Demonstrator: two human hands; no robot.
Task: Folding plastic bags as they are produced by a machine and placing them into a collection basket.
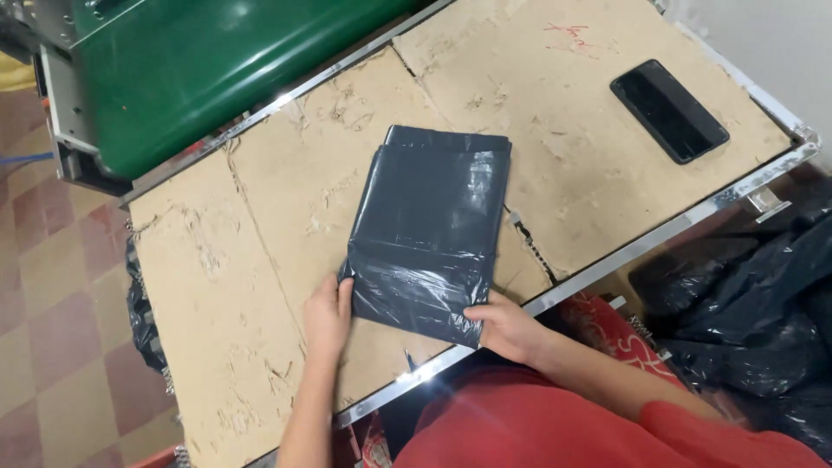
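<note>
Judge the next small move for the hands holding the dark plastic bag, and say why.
Probably fold the near edge away: the left hand and right hand each grip a near corner of the folded dark plastic bag, lying flat on the cardboard-covered table.

1. One folded dark plastic bag, centre of the frame.
2. One black phone, upper right.
3. One green machine, upper left.
4. Two hands, left hand and right hand, lower centre.
5. One cardboard-topped counter.
</note>
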